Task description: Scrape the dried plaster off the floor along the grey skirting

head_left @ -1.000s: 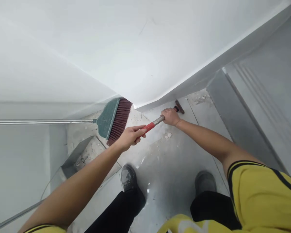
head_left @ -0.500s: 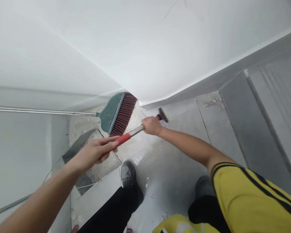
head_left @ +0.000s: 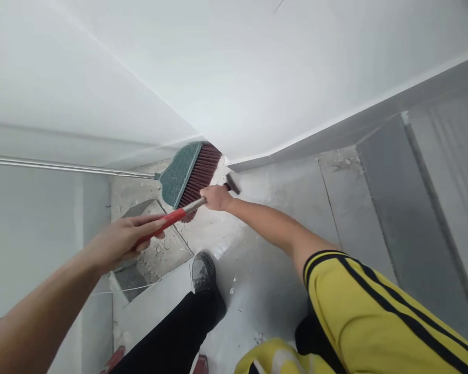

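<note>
Head view: both hands, left hand [head_left: 119, 240] and right hand [head_left: 215, 197], grasp unlabelled scraper [head_left: 179, 214].

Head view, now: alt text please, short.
Both hands grip a red-handled scraper: left hand on the red grip, right hand near the blade, beside a broom leaning in the wall corner over a dusty floor.

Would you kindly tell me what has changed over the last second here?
Both hands swept the scraper leftward across the floor, its head travelling from the wall's foot toward the broom. The left hand and right hand kept their grip. The broom and dustpan stayed put.
</note>
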Available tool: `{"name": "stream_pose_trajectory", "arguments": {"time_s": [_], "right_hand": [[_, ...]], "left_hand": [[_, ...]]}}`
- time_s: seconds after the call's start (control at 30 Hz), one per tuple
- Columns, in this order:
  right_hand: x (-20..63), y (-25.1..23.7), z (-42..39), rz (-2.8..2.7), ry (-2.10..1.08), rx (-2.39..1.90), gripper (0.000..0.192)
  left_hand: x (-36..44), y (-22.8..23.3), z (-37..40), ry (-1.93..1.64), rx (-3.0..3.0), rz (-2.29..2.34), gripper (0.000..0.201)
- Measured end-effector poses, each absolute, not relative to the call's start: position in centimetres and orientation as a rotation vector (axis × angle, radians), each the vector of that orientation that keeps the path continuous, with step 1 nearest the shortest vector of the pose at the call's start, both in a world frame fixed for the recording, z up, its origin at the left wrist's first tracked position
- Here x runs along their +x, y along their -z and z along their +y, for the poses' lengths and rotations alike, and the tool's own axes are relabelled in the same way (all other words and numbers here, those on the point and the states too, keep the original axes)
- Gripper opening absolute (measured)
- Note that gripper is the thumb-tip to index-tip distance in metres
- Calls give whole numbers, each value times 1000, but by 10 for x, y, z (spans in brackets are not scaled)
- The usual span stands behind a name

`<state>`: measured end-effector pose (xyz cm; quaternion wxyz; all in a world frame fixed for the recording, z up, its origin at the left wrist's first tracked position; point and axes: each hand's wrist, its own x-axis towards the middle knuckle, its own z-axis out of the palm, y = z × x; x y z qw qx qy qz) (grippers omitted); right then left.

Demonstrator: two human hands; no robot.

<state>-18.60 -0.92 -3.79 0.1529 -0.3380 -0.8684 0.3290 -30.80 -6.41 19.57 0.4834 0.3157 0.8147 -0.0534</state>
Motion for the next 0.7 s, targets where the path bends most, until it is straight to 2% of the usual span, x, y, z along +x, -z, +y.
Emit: {"name": "stream_pose_trajectory", "arguments": {"time_s": [0.1, 0.23, 0.47, 0.7], "right_hand": [[-193, 20, -10, -2530, -999, -779, 12], [-117, 13, -24, -2455, -818, -1004, 18], [71, 35, -74, -2565, -623, -1394, 23], [120, 70, -66, -2565, -583, -1346, 15]], "left_hand": [[-294, -217, -78, 244, 821, 2064, 53], [-260, -217, -80, 230, 915, 1907, 59], [-143, -149, -113, 55, 789, 1356, 69], [-90, -102, -129, -55, 756, 1327, 60]]}}
